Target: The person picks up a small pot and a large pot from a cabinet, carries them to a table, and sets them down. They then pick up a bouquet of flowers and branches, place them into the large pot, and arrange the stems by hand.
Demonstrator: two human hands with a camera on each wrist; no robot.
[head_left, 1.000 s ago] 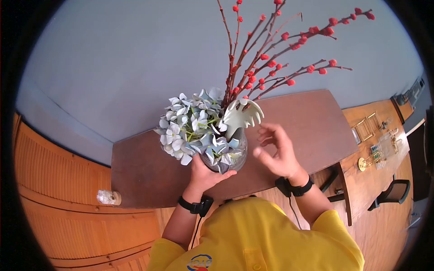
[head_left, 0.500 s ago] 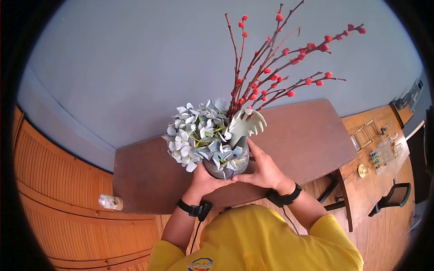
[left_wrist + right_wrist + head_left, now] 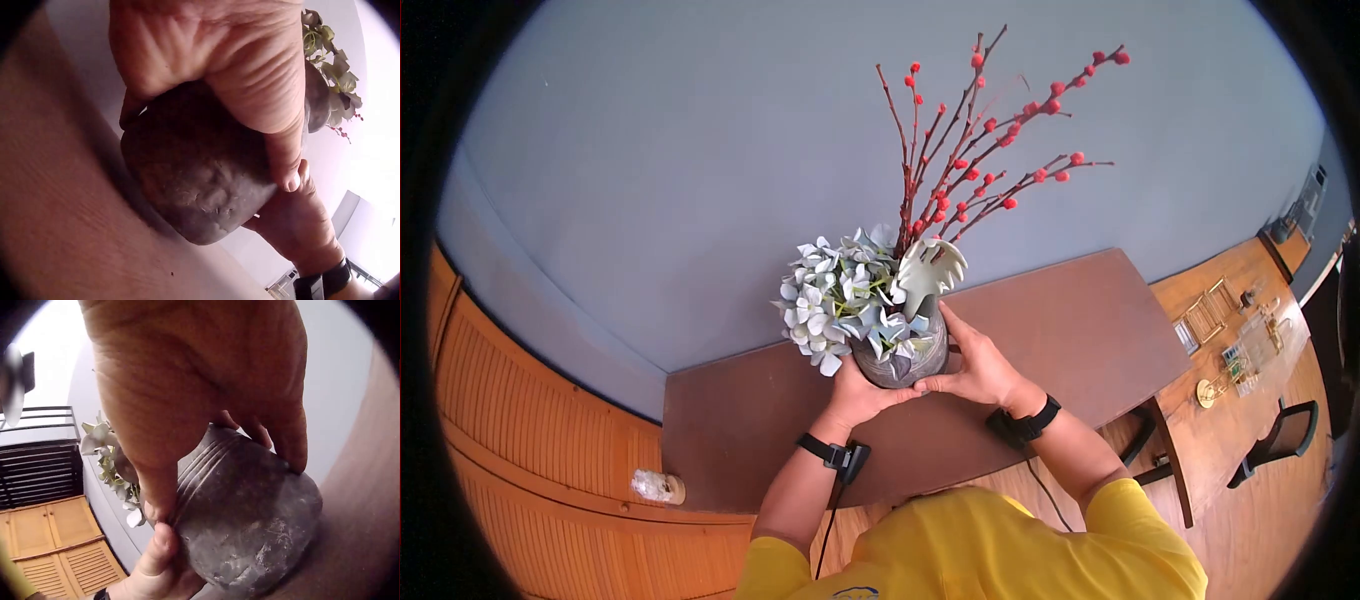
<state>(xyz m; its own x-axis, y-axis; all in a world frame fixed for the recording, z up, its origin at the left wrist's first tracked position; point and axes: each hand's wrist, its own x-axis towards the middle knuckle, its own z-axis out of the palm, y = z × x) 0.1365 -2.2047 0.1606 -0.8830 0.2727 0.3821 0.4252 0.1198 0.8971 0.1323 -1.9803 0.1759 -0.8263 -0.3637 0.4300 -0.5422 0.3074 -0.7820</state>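
A dark grey vase (image 3: pixel 897 371) with grooved lines round its body is held between both hands. My left hand (image 3: pixel 862 398) grips its left side, with the thumb across the front. On the opposite side my right hand (image 3: pixel 985 370) curls round it, and the thumb tips nearly meet in front. Pale blue-white hydrangeas (image 3: pixel 830 300) fill the vase's left, red-budded twigs (image 3: pixel 940 200) rise from the back, and a pale lobed piece (image 3: pixel 928 272) stands at the right. The vase's base (image 3: pixel 250 569) shows close over the tabletop in the right wrist view.
The brown table (image 3: pixel 1060 340) runs along a grey wall (image 3: pixel 680 200). A small clear-topped object (image 3: pixel 658 487) sits at its left end, beside louvred wooden doors (image 3: pixel 550 420). To the right are a second wooden table (image 3: pixel 1250 400) with a gold-coloured stand (image 3: pixel 1206 392) and a chair (image 3: pixel 1280 440).
The right hand, raised and apart from the vase a second ago, has come in and gripped its right side. The red twigs have swung leftward in view. The left hand keeps its hold.
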